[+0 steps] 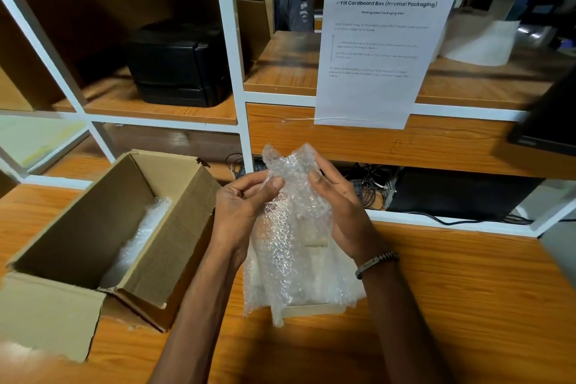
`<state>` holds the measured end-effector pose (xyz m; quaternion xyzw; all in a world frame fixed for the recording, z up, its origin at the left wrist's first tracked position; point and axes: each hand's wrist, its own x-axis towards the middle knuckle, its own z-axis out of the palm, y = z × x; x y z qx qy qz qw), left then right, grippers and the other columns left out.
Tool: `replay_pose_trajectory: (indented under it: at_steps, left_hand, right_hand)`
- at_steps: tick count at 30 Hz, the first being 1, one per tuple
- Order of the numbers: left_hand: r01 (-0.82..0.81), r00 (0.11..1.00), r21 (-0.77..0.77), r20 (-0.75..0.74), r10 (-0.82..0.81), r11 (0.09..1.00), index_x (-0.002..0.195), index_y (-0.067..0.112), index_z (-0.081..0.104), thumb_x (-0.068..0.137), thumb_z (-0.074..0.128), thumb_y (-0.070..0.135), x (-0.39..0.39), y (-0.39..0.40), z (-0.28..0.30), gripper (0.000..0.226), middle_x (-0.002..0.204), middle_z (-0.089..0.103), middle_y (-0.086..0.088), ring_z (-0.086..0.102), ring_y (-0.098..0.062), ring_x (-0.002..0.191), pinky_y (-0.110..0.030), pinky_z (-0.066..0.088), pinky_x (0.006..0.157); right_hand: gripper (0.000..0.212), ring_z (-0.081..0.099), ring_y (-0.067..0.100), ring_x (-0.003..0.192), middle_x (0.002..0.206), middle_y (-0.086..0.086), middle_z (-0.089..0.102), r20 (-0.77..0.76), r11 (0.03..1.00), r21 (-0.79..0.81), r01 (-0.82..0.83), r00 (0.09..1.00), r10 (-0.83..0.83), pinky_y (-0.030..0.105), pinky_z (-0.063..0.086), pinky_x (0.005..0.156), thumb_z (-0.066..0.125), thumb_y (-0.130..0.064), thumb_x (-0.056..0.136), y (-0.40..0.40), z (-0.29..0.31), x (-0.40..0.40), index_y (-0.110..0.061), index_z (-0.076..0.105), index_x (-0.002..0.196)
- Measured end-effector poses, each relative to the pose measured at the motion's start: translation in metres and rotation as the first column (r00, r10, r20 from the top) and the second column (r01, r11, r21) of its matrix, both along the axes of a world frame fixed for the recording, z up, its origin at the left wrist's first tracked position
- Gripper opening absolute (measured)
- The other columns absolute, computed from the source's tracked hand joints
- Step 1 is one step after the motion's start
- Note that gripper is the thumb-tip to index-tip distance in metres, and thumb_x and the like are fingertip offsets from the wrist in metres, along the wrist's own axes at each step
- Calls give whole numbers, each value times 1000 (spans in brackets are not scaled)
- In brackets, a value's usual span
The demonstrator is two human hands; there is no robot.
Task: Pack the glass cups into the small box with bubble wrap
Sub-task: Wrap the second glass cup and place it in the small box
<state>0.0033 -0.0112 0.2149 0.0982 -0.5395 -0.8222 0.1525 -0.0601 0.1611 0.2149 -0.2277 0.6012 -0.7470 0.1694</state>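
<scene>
**Both hands on bubble wrap bundle, box open at left**

Left hand (pixel 241 209) and right hand (pixel 339 212) both hold a clear, crinkled bubble wrap bundle (pixel 293 246) upright above the orange-brown wooden table (pixel 467 305). Left thumb and fingers pinch the wrap near its top; right thumb presses the opposite side, fingers curled behind it. Top of the wrap sticks up loose above both hands. Lower end hangs down to the table edge area, over a pale flat piece I can't identify. Can't tell through the wrap whether a glass cup is inside.

Small brown cardboard box (pixel 103 227) sits on the table just left of the left hand, flaps open, tilted diagonally in view. More clear bubble wrap padding (pixel 137 237) lies inside it along the bottom and right wall.

Right wrist has a dark metal bracelet (pixel 375 262).

Behind: white-framed shelving with wooden boards (pixel 237 50), a black printer-like device (pixel 177 62) in the left bay, a white printed instruction sheet (pixel 380 47) hung headed "Fill Cardboard Box (Internal Packaging)", and tangled black cables (pixel 371 184) under the lower shelf.
</scene>
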Motion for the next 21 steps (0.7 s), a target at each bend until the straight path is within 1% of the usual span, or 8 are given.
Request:
replay_pose_trajectory:
  at_steps: [4, 7, 10, 13, 15, 16, 18, 21]
  left_hand:
    - [22, 998, -1, 61, -22, 1000, 103, 14, 83, 76, 88, 11, 2, 3, 2, 28, 103, 82, -17, 76, -24, 84, -35, 65, 76]
    - [116, 985, 35, 124, -119, 993, 119, -1, 76, 91, 78, 6, 1, 1, -1, 29, 108, 80, -22, 76, -25, 82, -33, 64, 69]
    - [176, 965, 108, 175, -194, 978, 121, -6, 74, 101, 70, 14, 1, 2, -1, 28, 108, 77, -24, 76, -24, 80, -31, 64, 68]
    - [191, 954, 124, 209, -214, 974, 120, -2, 77, 101, 70, 30, -1, 5, 0, 38, 109, 78, -21, 74, -26, 85, -35, 61, 77]
    - [184, 951, 111, 232, -206, 977, 114, 6, 81, 97, 73, 37, -1, 5, 1, 36, 106, 79, -16, 75, -24, 85, -35, 59, 78]
    - [177, 951, 104, 239, -197, 979, 114, 7, 81, 94, 76, 36, -1, 6, 1, 35, 104, 79, -15, 75, -23, 83, -34, 60, 75]
    - [135, 959, 105, 238, -156, 985, 119, 4, 78, 87, 81, 20, -1, 6, -2, 36, 105, 79, -17, 76, -21, 77, -31, 62, 65]
    - [48, 968, 130, 238, -78, 990, 116, 5, 79, 89, 73, -5, -1, 2, -6, 29, 102, 79, -21, 76, -21, 70, -29, 61, 55]
  right_hand:
    - [56, 65, 34, 131, 143, 14, 68, 109, 996, -86, -38, 993, 48, 50, 54, 107, 64, -17, 97, 6, -2, 0, -19, 53, 151]
    - [61, 70, 29, 124, 135, 8, 73, 34, 998, 14, 63, 997, -63, 50, 58, 102, 78, -8, 92, 12, -6, -3, -17, 57, 149]
    - [70, 71, 15, 121, 131, -4, 74, -138, 967, 150, 205, 973, -185, 41, 61, 100, 91, -8, 81, 17, -10, -7, -29, 63, 141]
    - [73, 65, 15, 127, 136, -9, 66, -308, 932, 241, 271, 932, -191, 48, 57, 105, 95, -18, 76, 17, -13, -9, -49, 63, 134]
    - [77, 59, 8, 129, 138, -16, 60, -426, 898, 322, 300, 893, -145, 50, 53, 110, 94, -18, 76, 16, -13, -12, -58, 59, 131]
    - [77, 57, 6, 129, 139, -18, 59, -459, 889, 351, 294, 882, -111, 50, 51, 111, 93, -18, 77, 16, -13, -12, -58, 58, 132]
    - [77, 57, 9, 129, 140, -17, 59, -451, 882, 405, 242, 892, -37, 50, 52, 109, 92, -20, 79, 18, -10, -12, -55, 57, 138]
    - [79, 58, 2, 129, 142, -23, 60, -396, 887, 447, 118, 915, 78, 43, 54, 110, 91, -20, 84, 20, -2, -6, -54, 55, 145]
